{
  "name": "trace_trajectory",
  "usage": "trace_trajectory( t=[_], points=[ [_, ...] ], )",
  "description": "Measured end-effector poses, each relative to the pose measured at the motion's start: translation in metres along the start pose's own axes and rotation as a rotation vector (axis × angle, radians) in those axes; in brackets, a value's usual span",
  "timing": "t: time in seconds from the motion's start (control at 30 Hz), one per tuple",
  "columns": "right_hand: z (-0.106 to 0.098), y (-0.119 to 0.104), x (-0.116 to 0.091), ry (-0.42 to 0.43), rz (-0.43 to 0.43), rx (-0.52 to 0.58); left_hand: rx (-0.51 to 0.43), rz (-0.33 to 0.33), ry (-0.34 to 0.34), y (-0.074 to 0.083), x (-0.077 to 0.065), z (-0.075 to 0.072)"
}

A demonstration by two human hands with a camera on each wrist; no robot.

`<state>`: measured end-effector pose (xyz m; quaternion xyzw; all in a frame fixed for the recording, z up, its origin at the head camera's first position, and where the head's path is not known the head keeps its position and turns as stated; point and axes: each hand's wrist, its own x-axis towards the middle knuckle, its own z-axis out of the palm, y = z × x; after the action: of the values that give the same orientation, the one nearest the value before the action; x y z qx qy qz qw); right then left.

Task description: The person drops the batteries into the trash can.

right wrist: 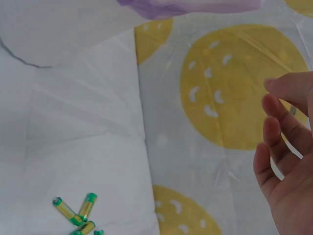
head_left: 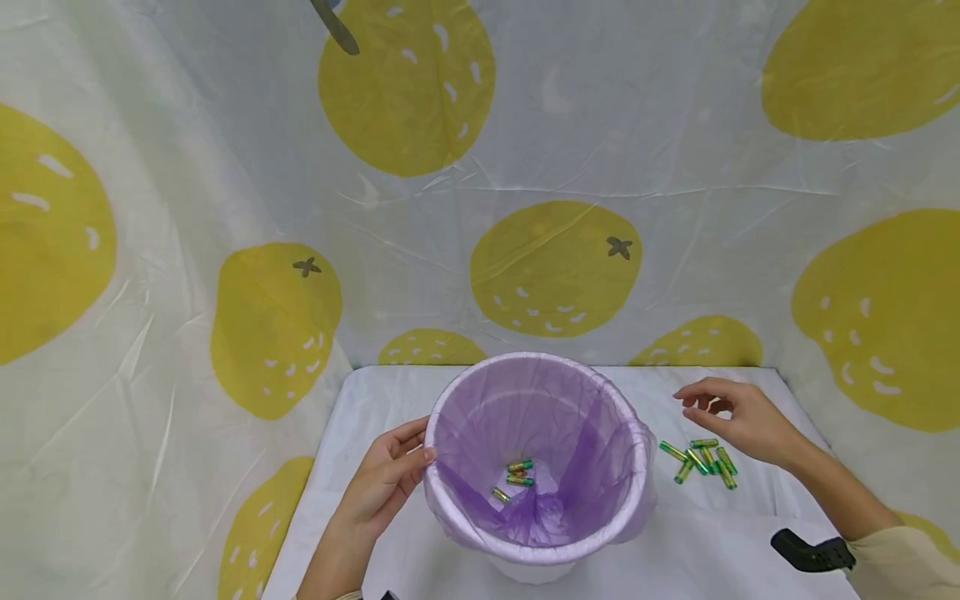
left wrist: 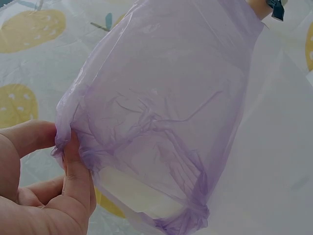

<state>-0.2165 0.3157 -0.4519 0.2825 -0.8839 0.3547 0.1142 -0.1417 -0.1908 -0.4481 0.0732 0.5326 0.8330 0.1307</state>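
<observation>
A white trash bin stands on the table, lined with a thin purple trash bag folded over its rim. My left hand grips the rim at its left side, thumb over the edge and fingers outside; the left wrist view shows it pinching the bag. Three green-and-gold batteries lie at the bottom of the bag. To the bin's right, several more batteries lie in a loose pile. Just above and behind that pile hovers my right hand, fingers loosely bent and holding nothing.
The table has a white cover. A pale curtain with yellow fruit prints hangs behind and along both sides. On my right wrist sits a black strap piece.
</observation>
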Motion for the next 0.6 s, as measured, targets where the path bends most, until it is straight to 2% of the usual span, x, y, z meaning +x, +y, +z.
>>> trace_trajectory(
  t=[0.47,0.6],
  points=[
    [0.025,0.044,-0.038,0.024,0.203,0.017,-0.001,-0.002,-0.013,-0.001,0.000,0.000],
    [0.035,0.052,-0.046,0.006,0.268,0.035,0.008,0.004,-0.008,-0.002,0.001,0.000]
  ],
)
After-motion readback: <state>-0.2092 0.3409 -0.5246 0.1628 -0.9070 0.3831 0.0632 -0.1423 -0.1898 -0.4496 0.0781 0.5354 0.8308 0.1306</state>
